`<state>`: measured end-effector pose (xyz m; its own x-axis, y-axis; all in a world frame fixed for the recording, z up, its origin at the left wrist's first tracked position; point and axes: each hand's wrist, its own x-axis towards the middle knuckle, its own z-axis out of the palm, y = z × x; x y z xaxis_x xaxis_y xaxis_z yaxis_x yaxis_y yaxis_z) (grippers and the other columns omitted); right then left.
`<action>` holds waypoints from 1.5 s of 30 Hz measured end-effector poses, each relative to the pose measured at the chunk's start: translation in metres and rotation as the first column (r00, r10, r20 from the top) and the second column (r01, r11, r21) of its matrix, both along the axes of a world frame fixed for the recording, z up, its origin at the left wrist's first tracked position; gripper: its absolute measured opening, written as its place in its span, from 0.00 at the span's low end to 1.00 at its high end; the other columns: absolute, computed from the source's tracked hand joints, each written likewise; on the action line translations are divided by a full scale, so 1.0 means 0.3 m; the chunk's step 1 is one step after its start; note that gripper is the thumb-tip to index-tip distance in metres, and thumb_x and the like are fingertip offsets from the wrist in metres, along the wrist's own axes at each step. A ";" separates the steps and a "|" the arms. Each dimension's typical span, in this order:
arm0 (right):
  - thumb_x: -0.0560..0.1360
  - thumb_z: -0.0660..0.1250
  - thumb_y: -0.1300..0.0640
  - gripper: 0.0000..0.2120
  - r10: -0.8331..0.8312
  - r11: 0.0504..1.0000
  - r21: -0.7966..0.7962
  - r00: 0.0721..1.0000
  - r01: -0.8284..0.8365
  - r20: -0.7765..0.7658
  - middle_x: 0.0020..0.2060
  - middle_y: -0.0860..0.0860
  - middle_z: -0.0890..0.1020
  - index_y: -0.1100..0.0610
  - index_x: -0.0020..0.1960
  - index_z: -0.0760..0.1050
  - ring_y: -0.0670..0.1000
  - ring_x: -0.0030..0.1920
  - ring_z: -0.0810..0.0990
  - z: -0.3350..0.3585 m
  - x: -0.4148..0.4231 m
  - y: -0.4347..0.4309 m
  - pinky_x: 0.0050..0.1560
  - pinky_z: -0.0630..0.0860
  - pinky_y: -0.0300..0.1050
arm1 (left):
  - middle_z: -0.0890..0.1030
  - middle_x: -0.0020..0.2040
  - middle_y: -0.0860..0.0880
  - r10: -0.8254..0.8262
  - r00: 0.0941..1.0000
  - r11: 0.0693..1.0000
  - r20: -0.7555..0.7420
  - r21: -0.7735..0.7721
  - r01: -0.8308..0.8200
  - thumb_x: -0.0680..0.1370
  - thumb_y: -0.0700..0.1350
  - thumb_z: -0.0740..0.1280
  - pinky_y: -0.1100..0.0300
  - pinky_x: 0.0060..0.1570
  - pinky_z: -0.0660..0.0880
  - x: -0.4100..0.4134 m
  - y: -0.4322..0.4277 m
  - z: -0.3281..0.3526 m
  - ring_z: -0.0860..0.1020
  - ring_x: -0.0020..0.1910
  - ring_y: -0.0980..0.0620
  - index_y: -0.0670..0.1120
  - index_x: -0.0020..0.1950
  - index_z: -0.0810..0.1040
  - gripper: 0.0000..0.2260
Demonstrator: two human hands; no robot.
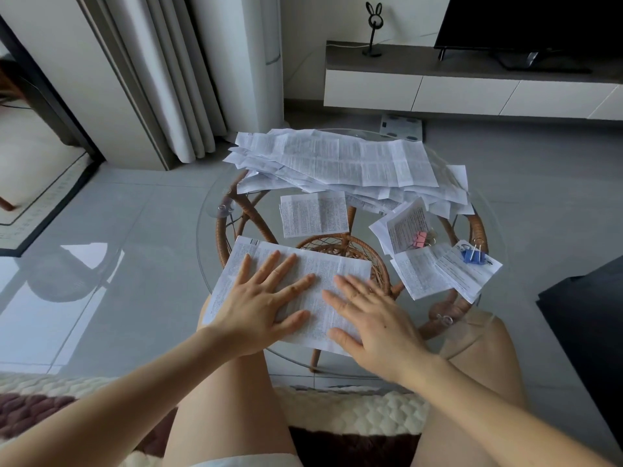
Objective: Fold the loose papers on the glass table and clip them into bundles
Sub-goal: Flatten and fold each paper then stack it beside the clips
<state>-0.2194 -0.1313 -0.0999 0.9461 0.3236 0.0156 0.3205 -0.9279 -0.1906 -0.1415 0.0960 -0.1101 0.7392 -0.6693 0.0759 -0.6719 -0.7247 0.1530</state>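
A printed sheet (323,264) lies flat at the near edge of the round glass table (209,210). My left hand (263,298) presses on its left half with fingers spread. My right hand (367,315) lies flat on its right half. A big heap of loose unfolded papers (337,163) covers the far side of the table. One small folded paper (313,214) sits alone in the middle. On the right lie a bundle with a pink binder clip (419,239) and a bundle with a blue binder clip (473,256).
The glass top rests on a rattan frame (340,244). A TV cabinet (472,92) stands beyond the table, a scale (401,126) on the floor before it. A dark piece of furniture (586,325) is at the right. My knees are under the table's near edge.
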 end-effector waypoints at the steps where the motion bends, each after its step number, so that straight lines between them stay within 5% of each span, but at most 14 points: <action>1: 0.75 0.35 0.32 0.36 -0.039 0.999 -0.024 0.999 0.039 -0.020 0.76 0.51 0.52 0.49 0.76 0.55 0.51 0.76 0.51 0.008 0.014 -0.008 0.75 0.42 0.45 | 0.53 0.78 0.50 -0.001 1.000 1.000 -0.003 0.005 0.001 0.77 0.70 0.41 0.42 0.72 0.40 0.000 0.000 -0.001 0.46 0.77 0.47 0.64 0.75 0.53 0.28; 7: 0.65 0.23 0.27 0.46 -0.103 0.963 -0.259 0.991 0.076 -0.089 0.75 0.59 0.40 0.49 0.77 0.38 0.57 0.76 0.39 0.049 0.072 0.001 0.70 0.33 0.63 | 0.50 0.78 0.50 -0.005 0.999 1.000 -0.036 0.028 0.006 0.75 0.72 0.36 0.40 0.73 0.39 0.004 0.000 0.009 0.43 0.77 0.48 0.65 0.75 0.50 0.30; 11: 0.64 0.26 0.26 0.44 -0.077 0.948 -0.319 0.985 0.024 -0.154 0.73 0.61 0.33 0.48 0.74 0.30 0.57 0.74 0.31 0.068 0.045 -0.016 0.70 0.32 0.66 | 0.45 0.78 0.52 -0.036 0.998 0.996 -0.044 0.076 0.039 0.74 0.72 0.34 0.40 0.72 0.37 0.001 -0.007 0.014 0.40 0.77 0.48 0.65 0.75 0.45 0.30; 16: 0.75 0.41 0.28 0.40 0.016 0.957 -0.289 0.998 -0.031 -0.056 0.72 0.68 0.58 0.53 0.76 0.56 0.66 0.73 0.56 0.042 -0.048 -0.026 0.68 0.49 0.68 | 0.45 0.78 0.52 -0.091 0.995 0.989 -0.032 0.112 0.094 0.75 0.71 0.35 0.40 0.72 0.36 0.015 0.003 0.013 0.40 0.77 0.48 0.65 0.75 0.44 0.30; 20: 0.72 0.46 0.25 0.44 0.106 0.938 -0.325 0.992 -0.122 -0.066 0.69 0.69 0.64 0.55 0.75 0.60 0.68 0.71 0.62 0.051 -0.135 -0.046 0.67 0.53 0.67 | 0.44 0.78 0.52 -0.192 0.981 0.966 -0.039 0.168 0.196 0.75 0.70 0.35 0.43 0.73 0.35 0.039 0.016 0.026 0.39 0.77 0.49 0.64 0.76 0.45 0.30; 24: 0.69 0.55 0.29 0.38 0.194 0.922 -0.348 0.981 -0.171 0.032 0.54 0.59 0.76 0.53 0.70 0.68 0.61 0.56 0.74 0.082 -0.159 -0.053 0.67 0.56 0.66 | 0.71 0.71 0.50 -0.247 0.966 0.969 0.070 0.040 0.245 0.80 0.61 0.51 0.45 0.69 0.62 0.026 0.042 0.068 0.68 0.71 0.47 0.55 0.69 0.73 0.22; 27: 0.64 0.68 0.42 0.29 0.266 0.936 -0.285 0.946 -0.208 0.184 0.42 0.51 0.74 0.54 0.62 0.74 0.54 0.44 0.74 0.079 -0.166 -0.033 0.64 0.61 0.60 | 0.81 0.56 0.47 0.085 0.971 0.989 0.223 -0.140 -0.054 0.76 0.57 0.60 0.49 0.52 0.73 -0.031 0.093 0.073 0.78 0.54 0.43 0.50 0.56 0.82 0.18; 29: 0.63 0.71 0.51 0.24 0.264 0.954 -0.206 0.934 -0.216 0.243 0.40 0.51 0.74 0.55 0.58 0.76 0.53 0.42 0.74 0.068 -0.165 -0.020 0.60 0.66 0.56 | 0.77 0.58 0.42 0.426 0.899 0.899 0.100 -0.160 -0.408 0.75 0.57 0.67 0.48 0.51 0.73 -0.063 0.130 0.072 0.75 0.55 0.39 0.48 0.62 0.78 0.20; 31: 0.63 0.68 0.58 0.17 0.272 0.962 -0.118 0.917 -0.248 0.291 0.38 0.51 0.74 0.57 0.52 0.79 0.53 0.40 0.73 0.059 -0.163 -0.010 0.55 0.70 0.54 | 0.74 0.61 0.40 0.636 0.737 0.729 -0.227 -0.134 -0.671 0.73 0.56 0.70 0.50 0.50 0.72 -0.084 0.153 0.085 0.74 0.56 0.40 0.47 0.70 0.70 0.28; 34: 0.68 0.65 0.62 0.05 0.300 0.948 -0.016 0.878 -0.317 0.372 0.36 0.50 0.74 0.56 0.40 0.79 0.52 0.38 0.73 0.062 -0.175 -0.001 0.57 0.70 0.54 | 0.80 0.48 0.43 0.549 0.556 0.524 -0.624 -0.261 -0.811 0.73 0.47 0.72 0.54 0.38 0.74 -0.103 0.138 0.102 0.78 0.41 0.46 0.46 0.71 0.64 0.30; 37: 0.72 0.64 0.60 0.05 0.365 0.914 0.029 0.852 -0.405 0.376 0.39 0.48 0.78 0.54 0.41 0.79 0.48 0.40 0.77 0.070 -0.223 -0.004 0.66 0.66 0.54 | 0.80 0.38 0.46 0.484 0.525 0.434 -0.700 -0.329 -0.839 0.73 0.38 0.71 0.53 0.39 0.77 -0.124 0.109 0.097 0.79 0.35 0.47 0.44 0.70 0.66 0.27; 41: 0.77 0.63 0.57 0.06 0.383 0.892 0.126 0.873 -0.435 0.302 0.33 0.45 0.78 0.53 0.43 0.77 0.46 0.31 0.75 0.105 -0.248 -0.009 0.66 0.69 0.48 | 0.80 0.42 0.49 0.605 0.616 0.618 -0.503 -0.191 -0.763 0.74 0.46 0.72 0.56 0.35 0.74 -0.135 0.098 0.122 0.79 0.39 0.47 0.45 0.68 0.65 0.26; 43: 0.76 0.65 0.57 0.04 0.347 0.896 0.186 0.898 -0.403 0.272 0.27 0.45 0.75 0.54 0.42 0.76 0.47 0.27 0.72 0.144 -0.230 0.002 0.54 0.74 0.39 | 0.80 0.49 0.48 0.656 0.725 0.735 -0.211 -0.041 -0.677 0.74 0.52 0.71 0.58 0.36 0.70 -0.138 0.088 0.144 0.78 0.44 0.47 0.47 0.66 0.69 0.24; 45: 0.76 0.63 0.55 0.06 0.312 0.905 0.216 0.918 -0.365 0.244 0.24 0.45 0.72 0.54 0.41 0.74 0.47 0.24 0.68 0.188 -0.203 0.017 0.34 0.69 0.35 | 0.78 0.51 0.47 0.510 0.860 0.856 -0.004 -0.098 -0.508 0.71 0.51 0.75 0.58 0.41 0.70 -0.136 0.070 0.151 0.76 0.49 0.45 0.49 0.60 0.77 0.20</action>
<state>-0.2802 -0.1263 -0.0433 0.7481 0.5838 0.3156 0.6625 -0.6852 -0.3028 -0.1822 0.1170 -0.0649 0.9721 -0.1895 0.1384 -0.2173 -0.9496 0.2261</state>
